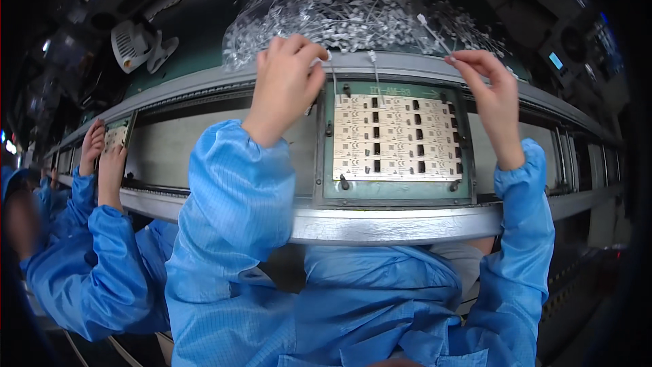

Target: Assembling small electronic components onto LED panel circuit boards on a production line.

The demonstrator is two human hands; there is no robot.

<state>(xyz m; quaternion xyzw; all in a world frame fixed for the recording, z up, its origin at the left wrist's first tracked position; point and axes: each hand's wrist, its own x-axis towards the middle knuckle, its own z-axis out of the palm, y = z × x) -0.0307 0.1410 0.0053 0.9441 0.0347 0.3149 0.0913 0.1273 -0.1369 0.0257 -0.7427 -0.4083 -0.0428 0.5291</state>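
Note:
In front of me a panel of cream circuit boards (pixel 397 137), with rows of black parts, lies in a green fixture (pixel 401 192). My left hand (pixel 286 81) is closed at the fixture's far left corner, its fingertips at the white end of a thin cable (pixel 334 81) that runs down to the panel. Another thin cable (pixel 375 68) reaches from the far rail to the panel's top edge. My right hand (pixel 490 80) pinches a white cable (pixel 437 35) beyond the far right corner, its connector pointing up and away toward the pile.
Beyond the rail a clear plastic bag (pixel 238 37) holds a heap of white-ended cables (pixel 367 17). A metal rail (pixel 387 225) runs along the near side. At left, a co-worker's hands (pixel 109 160) are at another board; a white fan (pixel 132 46) stands behind.

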